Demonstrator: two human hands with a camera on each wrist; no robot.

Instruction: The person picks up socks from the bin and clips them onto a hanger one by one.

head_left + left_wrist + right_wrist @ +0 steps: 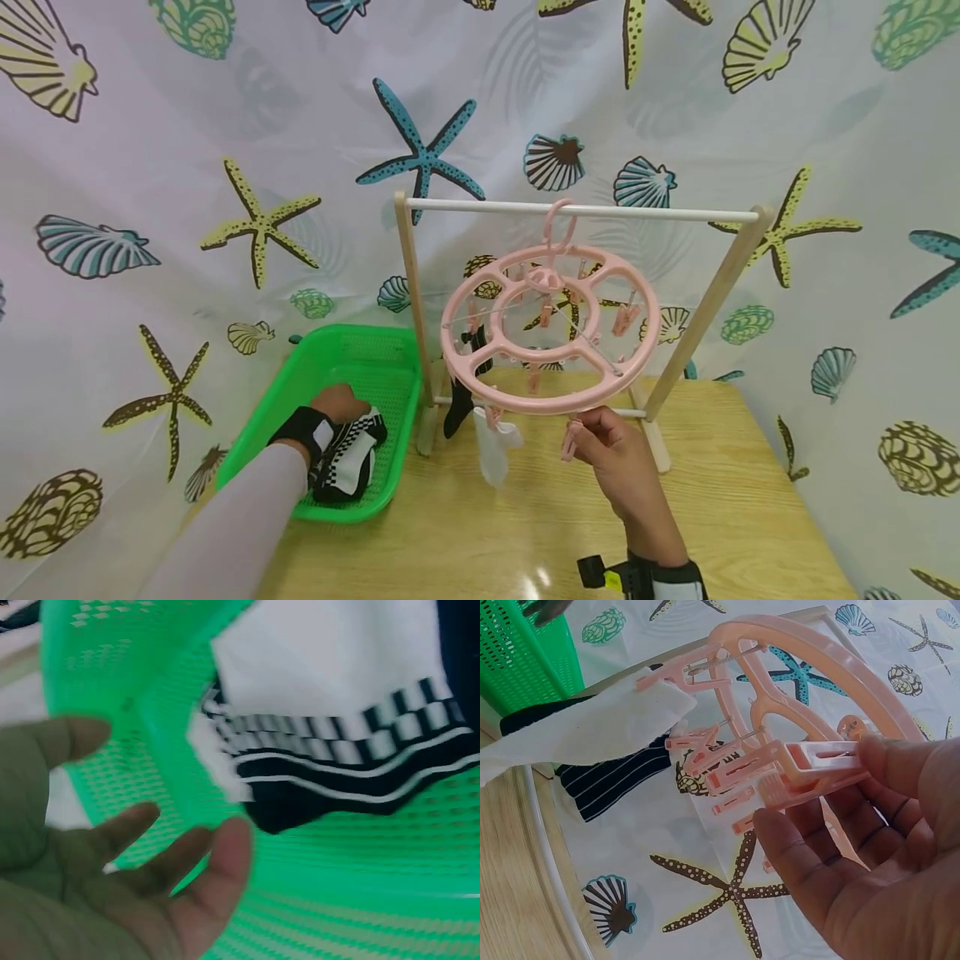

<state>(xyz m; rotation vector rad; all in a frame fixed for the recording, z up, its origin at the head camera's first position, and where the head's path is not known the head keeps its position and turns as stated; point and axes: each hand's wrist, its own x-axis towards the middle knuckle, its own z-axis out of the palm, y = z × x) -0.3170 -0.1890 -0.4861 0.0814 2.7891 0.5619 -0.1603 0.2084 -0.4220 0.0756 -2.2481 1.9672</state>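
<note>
Smooth plastic hanger (545,279), plastic basket (375,379), cloth socks (351,465), glossy wooden table (450,533)

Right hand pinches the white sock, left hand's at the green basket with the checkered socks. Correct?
Not quite: the right hand pinches a pink clip. The white sock hangs from another clip on the round hanger; the head view shows both. The left hand is at the green basket with the checkered socks, as you say.

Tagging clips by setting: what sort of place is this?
Probably a staged tabletop laundry-drying setup: a pink clip hanger on a rack, a green basket with black-and-white socks, and a shell-print backdrop behind. Building type doesn't show.
</note>
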